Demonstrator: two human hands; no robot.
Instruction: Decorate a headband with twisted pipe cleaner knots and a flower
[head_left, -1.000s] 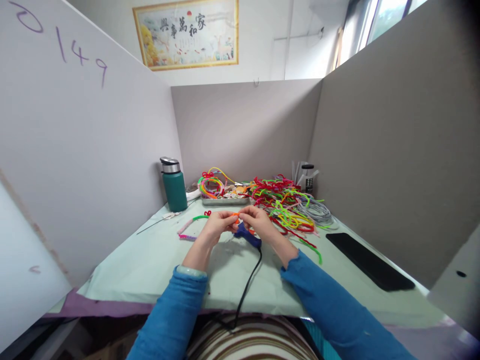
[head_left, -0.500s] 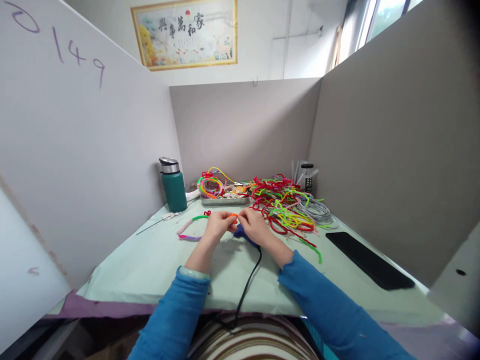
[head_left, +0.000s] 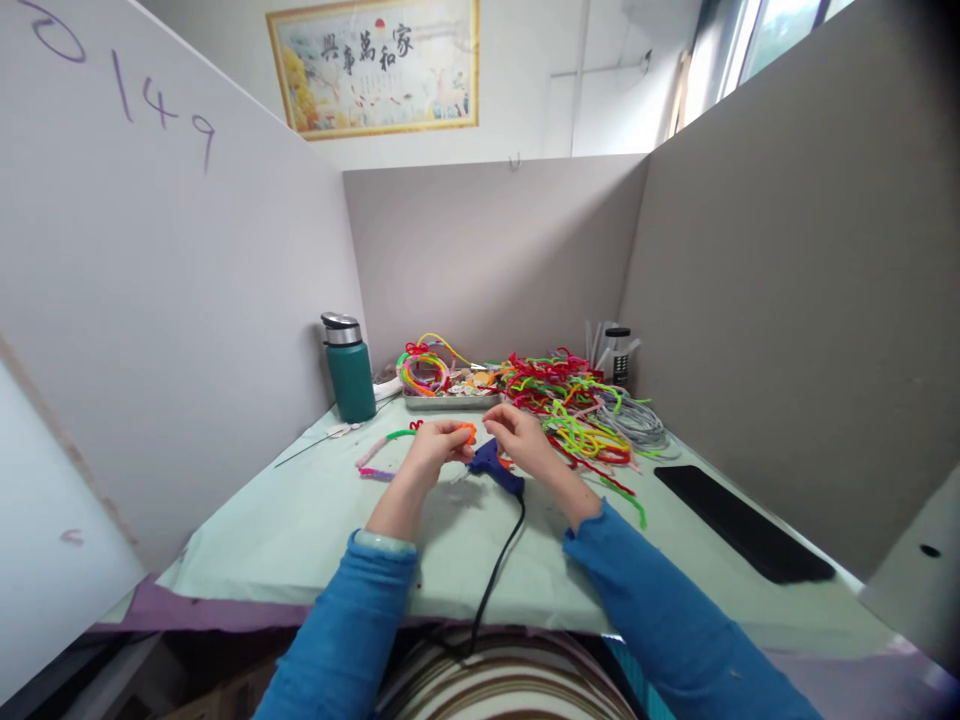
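Between the thumb and fingers of my left hand [head_left: 439, 445] is a small coiled piece of orange pipe cleaner [head_left: 470, 433]. My right hand [head_left: 519, 437] hovers just to its right, thumb and index finger apart, and I see nothing between them. Below the hands a blue glue gun [head_left: 495, 467] lies on the table, its black cord [head_left: 497, 560] running toward me. A bent strip of joined pipe cleaners [head_left: 362, 462], green, pink and purple with a red bow-like end, lies left of my left hand and is partly hidden by it.
A metal tray [head_left: 450, 403] holds small pieces and a colourful ring. Right of it spreads a heap of pipe cleaners [head_left: 555, 385] beside a coil of grey cord [head_left: 637, 425]. A green bottle [head_left: 351, 375] stands at left; a black flat object [head_left: 739, 520] lies at right. Partitions surround the table.
My right hand has come away from the orange piece, moving slightly right and up, and its fingers have parted. More of the glue gun shows. My left hand keeps its hold.
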